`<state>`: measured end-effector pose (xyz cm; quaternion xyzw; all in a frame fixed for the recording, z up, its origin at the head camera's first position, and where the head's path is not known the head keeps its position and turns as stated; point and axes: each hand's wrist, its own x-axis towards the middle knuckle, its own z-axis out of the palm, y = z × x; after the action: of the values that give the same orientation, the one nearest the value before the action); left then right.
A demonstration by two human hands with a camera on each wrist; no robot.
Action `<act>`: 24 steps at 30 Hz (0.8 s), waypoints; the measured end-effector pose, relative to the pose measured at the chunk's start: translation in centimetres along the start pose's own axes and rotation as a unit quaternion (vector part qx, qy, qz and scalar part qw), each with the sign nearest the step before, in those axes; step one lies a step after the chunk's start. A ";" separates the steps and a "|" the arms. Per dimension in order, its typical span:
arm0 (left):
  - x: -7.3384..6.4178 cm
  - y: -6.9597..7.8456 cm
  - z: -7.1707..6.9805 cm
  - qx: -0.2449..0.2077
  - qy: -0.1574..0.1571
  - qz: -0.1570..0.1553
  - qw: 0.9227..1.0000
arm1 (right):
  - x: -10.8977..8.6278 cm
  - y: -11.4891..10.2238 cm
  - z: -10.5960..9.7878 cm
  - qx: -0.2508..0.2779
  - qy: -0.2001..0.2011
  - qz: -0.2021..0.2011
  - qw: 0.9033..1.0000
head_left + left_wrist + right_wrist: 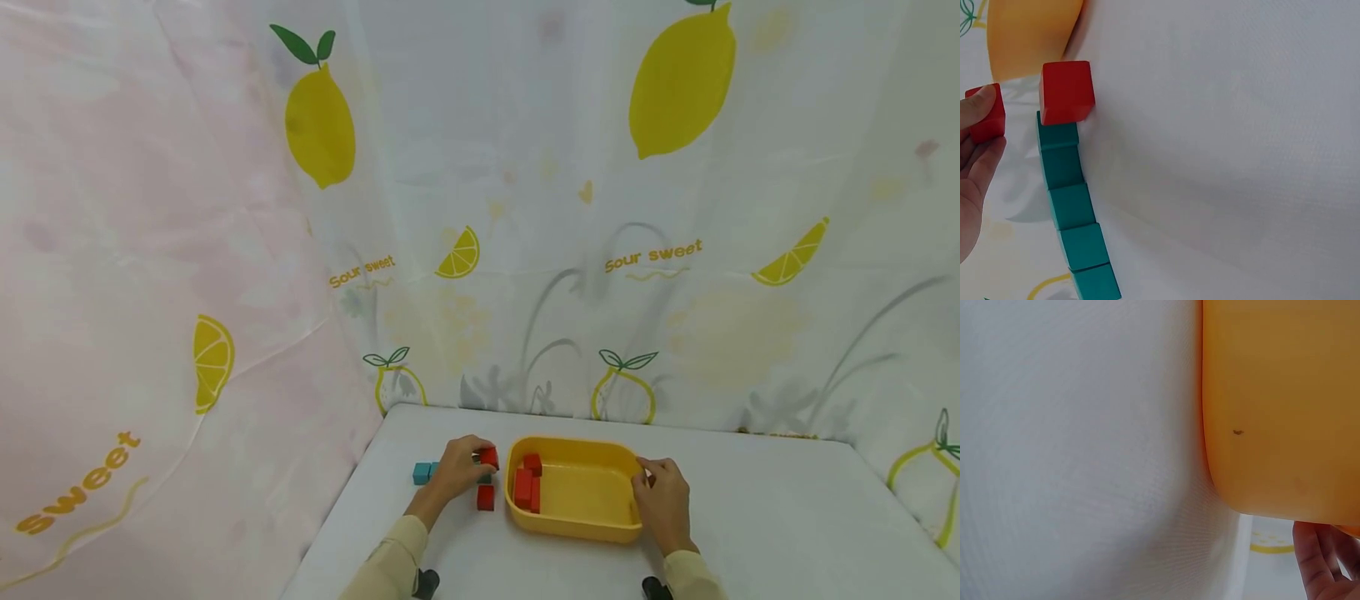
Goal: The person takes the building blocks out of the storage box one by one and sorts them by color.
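My left hand (456, 468) pinches a red block (991, 122) between thumb and fingers, close to the left end of a yellow tray (570, 528). Another red block (486, 498) sits on the table just below that hand, at the end of a row of teal blocks (1072, 205). The hand covers part of this row in the head view. Inside the tray, several red blocks (522, 485) are grouped against the left side. At the tray's right end, my right hand (666, 504) grips the rim; its fingers show by the outer wall in the right wrist view.
A white table (765, 508) carries everything. Behind it and to the left hangs a cloth (525, 208) printed with lemons. Dark rounded objects (427, 583) show beside both wrists at the bottom of the head view.
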<state>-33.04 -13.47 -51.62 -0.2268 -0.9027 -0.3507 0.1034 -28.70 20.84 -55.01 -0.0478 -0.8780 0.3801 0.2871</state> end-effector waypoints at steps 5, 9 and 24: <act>-0.4 -0.7 -0.1 0.016 0.011 0.025 0.999 | 0.1 -0.2 0.0 -0.001 -0.003 0.003 1.000; -0.8 -0.9 -0.4 0.025 0.015 0.027 0.999 | 0.1 -0.2 -0.2 -0.002 0.001 0.000 1.000; -2.2 -1.8 -0.8 0.032 0.004 0.027 0.999 | 0.1 0.3 0.0 0.001 -0.002 -0.008 1.000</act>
<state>-31.93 -16.00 -52.86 -0.2462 -0.9065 -0.3199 0.1234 -28.78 21.03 -55.17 -0.0395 -0.8785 0.3786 0.2888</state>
